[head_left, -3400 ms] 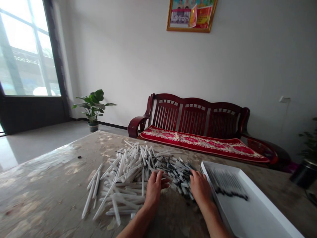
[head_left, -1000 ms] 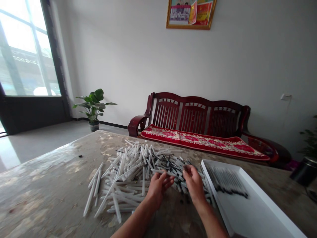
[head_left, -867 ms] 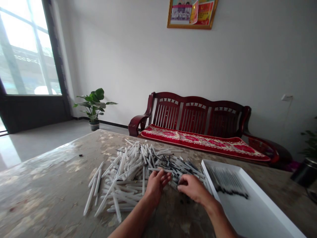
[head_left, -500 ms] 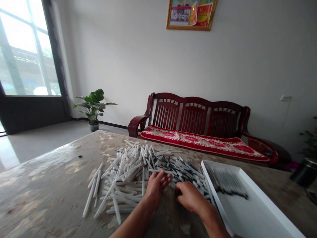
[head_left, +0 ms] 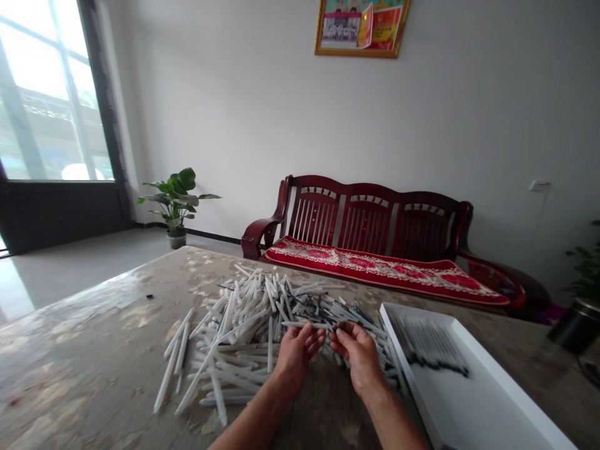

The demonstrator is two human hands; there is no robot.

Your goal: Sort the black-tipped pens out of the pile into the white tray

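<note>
Between thumb and fingers my left hand [head_left: 300, 347] pinches a whitish pen barrel [head_left: 307, 324], held level with its tapered tip to the left. At the barrel's right end my right hand [head_left: 357, 350] is closed on a small dark piece [head_left: 335, 327], mostly covered by the fingers; whether it is joined to the barrel I cannot tell. Beyond my hands lies a heap of loose white pen barrels [head_left: 229, 331]. Behind my right hand, pieces with dark ends [head_left: 349, 310] are piled at the heap's right side.
A shallow white tray [head_left: 417, 390] stands to the right, holding a row of pens with dark ends [head_left: 434, 344]. All this rests on a patterned table [head_left: 94, 350]. A dark red wooden bench [head_left: 365, 219] stands behind it, and a potted plant [head_left: 177, 200] at the left.
My right hand has moved up and left from the table to the right end of the pen barrel. My left hand stays nearly in place, still holding the barrel.
</note>
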